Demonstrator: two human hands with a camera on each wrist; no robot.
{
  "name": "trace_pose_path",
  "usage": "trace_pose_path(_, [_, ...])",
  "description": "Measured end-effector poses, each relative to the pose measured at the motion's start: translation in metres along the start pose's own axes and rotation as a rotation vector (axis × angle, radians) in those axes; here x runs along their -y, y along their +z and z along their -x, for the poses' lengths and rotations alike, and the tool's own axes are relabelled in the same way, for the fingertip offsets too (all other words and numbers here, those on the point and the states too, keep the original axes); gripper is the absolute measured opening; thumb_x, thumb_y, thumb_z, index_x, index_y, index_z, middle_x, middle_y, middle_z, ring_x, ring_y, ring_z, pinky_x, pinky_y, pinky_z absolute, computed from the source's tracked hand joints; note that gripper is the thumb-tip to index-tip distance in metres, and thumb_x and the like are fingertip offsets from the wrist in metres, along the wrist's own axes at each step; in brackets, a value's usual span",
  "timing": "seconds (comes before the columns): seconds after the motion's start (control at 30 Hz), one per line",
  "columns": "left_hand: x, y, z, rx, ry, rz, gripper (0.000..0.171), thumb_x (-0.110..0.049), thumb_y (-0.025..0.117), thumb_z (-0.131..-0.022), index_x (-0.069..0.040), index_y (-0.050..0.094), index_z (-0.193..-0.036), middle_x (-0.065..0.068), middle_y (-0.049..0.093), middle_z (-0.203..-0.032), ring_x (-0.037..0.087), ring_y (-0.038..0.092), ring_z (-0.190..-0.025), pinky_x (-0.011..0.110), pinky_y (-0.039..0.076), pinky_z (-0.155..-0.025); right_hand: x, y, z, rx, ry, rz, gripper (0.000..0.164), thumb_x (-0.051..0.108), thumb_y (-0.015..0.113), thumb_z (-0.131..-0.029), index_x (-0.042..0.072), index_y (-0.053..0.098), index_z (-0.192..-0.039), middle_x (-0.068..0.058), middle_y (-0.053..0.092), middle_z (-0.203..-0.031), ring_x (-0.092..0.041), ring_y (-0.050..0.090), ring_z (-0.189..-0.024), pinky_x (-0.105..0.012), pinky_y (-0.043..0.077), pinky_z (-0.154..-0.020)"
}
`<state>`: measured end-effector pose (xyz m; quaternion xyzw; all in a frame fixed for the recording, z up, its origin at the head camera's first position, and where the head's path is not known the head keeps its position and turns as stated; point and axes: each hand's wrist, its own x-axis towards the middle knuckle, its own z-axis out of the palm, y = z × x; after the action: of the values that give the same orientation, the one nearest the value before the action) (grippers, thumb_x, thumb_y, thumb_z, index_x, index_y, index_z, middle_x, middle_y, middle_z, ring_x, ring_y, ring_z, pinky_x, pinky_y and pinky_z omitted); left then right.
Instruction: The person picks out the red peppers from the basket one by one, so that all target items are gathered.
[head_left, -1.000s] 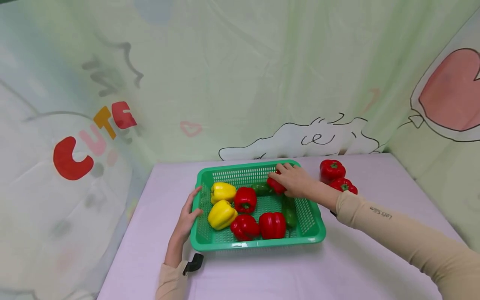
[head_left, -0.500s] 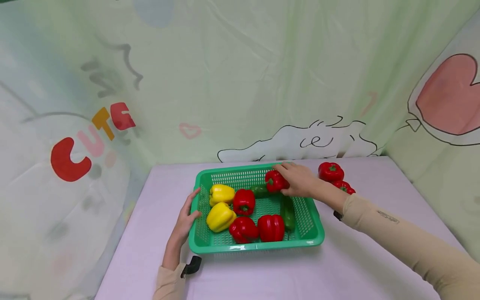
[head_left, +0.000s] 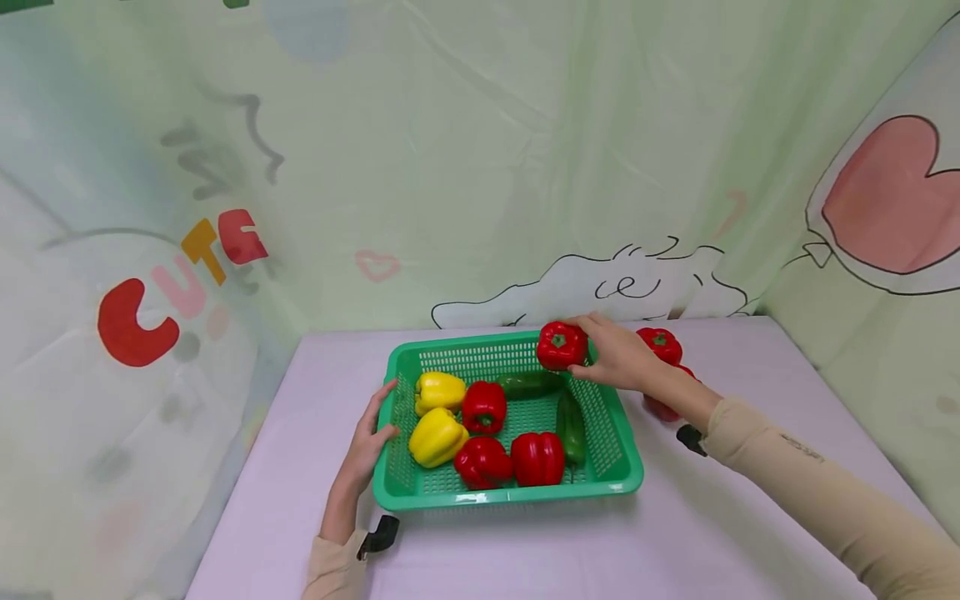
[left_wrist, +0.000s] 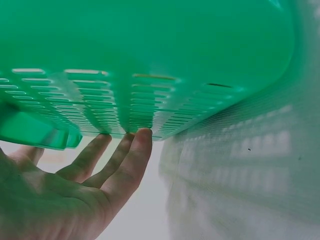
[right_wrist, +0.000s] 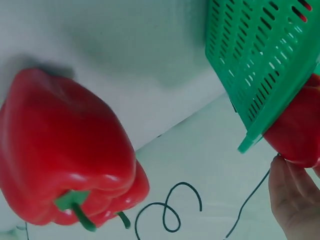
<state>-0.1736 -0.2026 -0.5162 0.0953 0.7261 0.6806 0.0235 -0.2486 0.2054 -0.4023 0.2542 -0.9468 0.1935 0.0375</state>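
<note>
At the far right corner of the green basket, my right hand holds a red bell pepper raised by the rim, its green stem end facing me. In the right wrist view the fingers press on that pepper's side. My left hand rests against the basket's left end; in the left wrist view its extended fingers touch the slotted wall. Inside the basket lie two yellow bell peppers, three red bell peppers and two cucumbers.
Right of the basket, two more red bell peppers stand on the lilac table cover, partly behind the right forearm in the head view. A printed curtain surrounds the table at the back and sides.
My right hand has lifted the red bell pepper out from among the vegetables, up and slightly right to the rim, uncovering the far cucumber. The left hand stays at the basket's left end.
</note>
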Motion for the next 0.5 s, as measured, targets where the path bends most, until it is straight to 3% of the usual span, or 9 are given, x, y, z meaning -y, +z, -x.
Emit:
trace_pose_path(0.33, [0.002, 0.000, 0.000, -0.015, -0.017, 0.008, 0.075, 0.004, 0.046, -0.088, -0.022, 0.028, -0.156, 0.009, 0.013, -0.164, 0.033, 0.021, -0.144, 0.056, 0.026, -0.109, -0.016, -0.012, 0.014, -0.100, 0.002, -0.181, 0.076, 0.018, 0.082, -0.075, -0.002, 0.046, -0.139, -0.020, 0.055, -0.132, -0.034, 0.057, -0.110, -0.051, 0.054, -0.082])
trace_pose_path(0.5, [0.003, 0.001, 0.001, -0.008, -0.005, 0.015, 0.075, 0.005, 0.045, -0.088, -0.020, 0.027, -0.156, 0.010, 0.011, -0.164, 0.035, 0.021, -0.144, 0.057, 0.026, -0.109, -0.022, -0.021, 0.022, -0.157, 0.009, -0.213, 0.076, 0.018, 0.082, -0.077, 0.000, 0.045, -0.140, -0.018, 0.055, -0.130, -0.034, 0.056, -0.109, -0.051, 0.054, -0.080])
